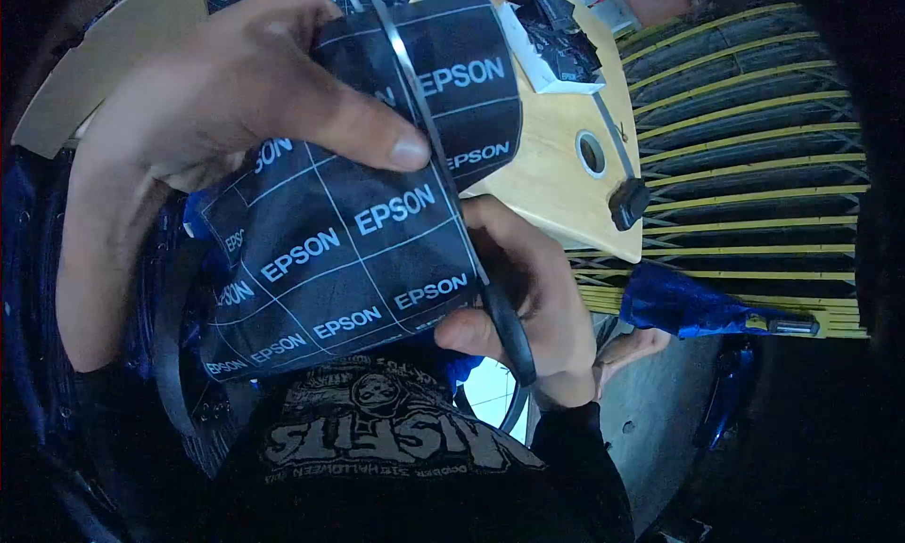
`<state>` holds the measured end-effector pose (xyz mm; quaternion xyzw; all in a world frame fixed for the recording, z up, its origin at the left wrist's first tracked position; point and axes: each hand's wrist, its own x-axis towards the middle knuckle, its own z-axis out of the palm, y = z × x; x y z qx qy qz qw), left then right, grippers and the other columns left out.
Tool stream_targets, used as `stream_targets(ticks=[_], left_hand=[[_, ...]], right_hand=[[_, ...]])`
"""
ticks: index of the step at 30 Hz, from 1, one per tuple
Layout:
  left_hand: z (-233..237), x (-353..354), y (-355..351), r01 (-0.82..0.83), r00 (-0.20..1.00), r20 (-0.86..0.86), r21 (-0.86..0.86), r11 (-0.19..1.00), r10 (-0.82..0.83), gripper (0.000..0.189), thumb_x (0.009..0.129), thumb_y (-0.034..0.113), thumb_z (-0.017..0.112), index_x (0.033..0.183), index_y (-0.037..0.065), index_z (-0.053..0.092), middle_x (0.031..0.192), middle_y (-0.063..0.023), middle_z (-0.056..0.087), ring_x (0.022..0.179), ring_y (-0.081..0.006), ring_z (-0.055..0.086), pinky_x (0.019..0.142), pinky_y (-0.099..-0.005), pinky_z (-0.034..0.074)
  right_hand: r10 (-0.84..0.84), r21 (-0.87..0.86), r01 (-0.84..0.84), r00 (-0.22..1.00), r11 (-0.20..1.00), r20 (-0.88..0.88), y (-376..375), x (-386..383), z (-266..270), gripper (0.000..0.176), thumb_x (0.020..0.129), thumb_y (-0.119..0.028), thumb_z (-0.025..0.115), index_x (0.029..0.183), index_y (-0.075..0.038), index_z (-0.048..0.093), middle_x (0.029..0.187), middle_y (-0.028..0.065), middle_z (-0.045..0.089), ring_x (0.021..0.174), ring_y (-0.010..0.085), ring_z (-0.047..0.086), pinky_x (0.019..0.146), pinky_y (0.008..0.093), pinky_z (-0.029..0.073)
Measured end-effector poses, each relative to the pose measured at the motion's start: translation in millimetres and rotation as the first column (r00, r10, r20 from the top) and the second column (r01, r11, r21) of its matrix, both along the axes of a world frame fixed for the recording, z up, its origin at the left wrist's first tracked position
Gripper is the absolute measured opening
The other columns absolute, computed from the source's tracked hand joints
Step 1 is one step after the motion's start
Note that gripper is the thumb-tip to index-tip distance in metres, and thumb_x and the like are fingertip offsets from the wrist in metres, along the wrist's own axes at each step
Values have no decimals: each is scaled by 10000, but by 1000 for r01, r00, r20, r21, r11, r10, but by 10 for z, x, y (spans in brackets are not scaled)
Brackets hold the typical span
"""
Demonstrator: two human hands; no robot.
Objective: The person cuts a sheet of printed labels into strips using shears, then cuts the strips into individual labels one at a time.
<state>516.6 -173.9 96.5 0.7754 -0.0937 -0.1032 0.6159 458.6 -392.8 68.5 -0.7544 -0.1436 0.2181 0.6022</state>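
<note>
My left hand (236,95) holds up a dark sheet (349,232) printed with white EPSON words and grid lines. Its thumb presses on the printed face beside a long metal blade. Scissors (471,241) with a black handle are in my right hand (547,303), fingers closed around the handle. The blade slants up across the sheet, and a printed part lies on each side of it. The sheet bends over at its left and lower edges, in front of my chest.
A pale wooden table (556,204) with a round hole is behind the sheet. On it stands a white box (537,57) with dark printed pieces. Beyond is a yellow folding gate (735,128). Brown cardboard (118,48) is at upper left, a blue cloth (679,303) at right.
</note>
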Motion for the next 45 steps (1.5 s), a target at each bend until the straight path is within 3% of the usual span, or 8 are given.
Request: stream_targets(ticks=[5,11,26,28,32,34,36,45], left_hand=[[108,38,-32,-9,998,-55,29,1000,10,729,507,23,822,1154,-52,495,1046,-179,602,975,-287,588,892,-374,464],[174,16,-52,46,999,-31,102,994,-43,748,512,61,829,1166,-54,486,1057,-191,598,994,-294,579,905,-400,450],[-91,156,-11,134,977,-155,-90,987,-147,768,534,25,814,1182,-113,425,1033,-228,591,937,-303,611,851,-345,501],[-94,154,-3,117,980,-156,-65,991,-126,762,539,13,807,1183,-117,421,1027,-230,593,934,-297,613,840,-339,507],[-143,166,64,138,982,-117,-114,984,-151,736,565,-7,790,1186,-121,412,1008,-243,595,909,-294,624,795,-330,526],[-118,163,72,146,978,-129,-116,982,-161,726,571,-8,787,1183,-121,414,1005,-243,596,909,-293,625,794,-333,527],[-67,161,8,71,982,-184,134,988,-45,707,569,-14,788,1165,-129,424,1008,-238,597,909,-284,623,810,-330,517],[-59,145,20,153,980,-121,-63,986,-160,649,565,-4,796,1108,-128,463,957,-212,614,843,-243,637,759,-295,529]], right_hand=[[22,23,-24,995,999,102,-1,34,-69,478,684,-286,781,988,-5,544,757,29,574,660,104,543,590,218,407],[17,87,-27,994,996,106,45,46,-55,447,702,-278,767,979,-4,548,716,20,555,630,98,534,550,210,390],[58,124,-76,988,989,143,25,180,-115,444,717,-272,758,991,8,550,763,27,573,681,93,529,595,220,403],[58,-44,-58,998,997,1,15,195,-65,629,633,-373,802,1038,30,537,930,67,593,906,157,541,840,267,360],[55,13,-56,998,998,13,83,194,-111,659,623,-418,798,1036,25,538,932,69,584,912,159,534,844,272,357],[100,70,-108,990,992,104,106,200,-101,440,724,-260,753,1019,-12,539,751,3,554,668,79,510,584,216,388],[112,26,-118,982,993,153,69,207,-86,446,726,-256,752,1027,-8,534,749,2,550,665,78,509,583,213,384],[96,72,-113,974,991,203,127,210,-179,459,737,-257,745,1041,0,519,773,12,549,667,78,511,595,213,391]])
